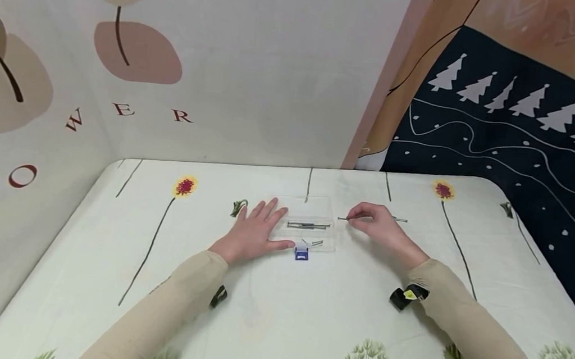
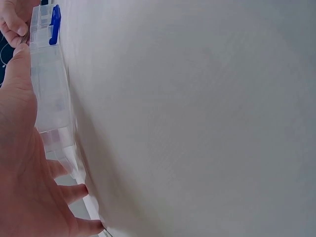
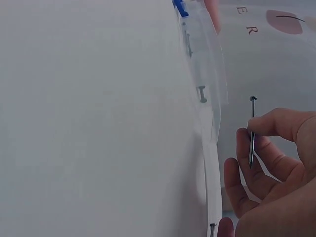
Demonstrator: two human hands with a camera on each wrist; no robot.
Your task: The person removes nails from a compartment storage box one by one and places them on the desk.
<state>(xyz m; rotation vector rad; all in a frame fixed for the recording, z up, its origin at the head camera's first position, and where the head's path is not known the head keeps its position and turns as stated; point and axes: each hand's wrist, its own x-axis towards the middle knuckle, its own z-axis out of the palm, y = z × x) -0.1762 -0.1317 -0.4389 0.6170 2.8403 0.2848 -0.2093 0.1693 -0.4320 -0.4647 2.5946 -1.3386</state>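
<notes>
Left hand (image 1: 253,230) flat, fingers spread, steadying the clear box (image 1: 309,229); right hand (image 1: 377,223) pinches a nail (image 3: 252,129) beside it; wall letters (image 1: 125,111) read "WER"

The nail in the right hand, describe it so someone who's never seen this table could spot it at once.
On the flowered tablecloth, find the clear plastic box with a blue latch at the centre. Just right of it, the right hand pinches one long nail. Unlike the nails in the box, this one is held outside it.

Floral tablecloth (image 1: 276,325), apple-print wall (image 1: 255,70), tree-patterned hanging (image 1: 515,124)
</notes>
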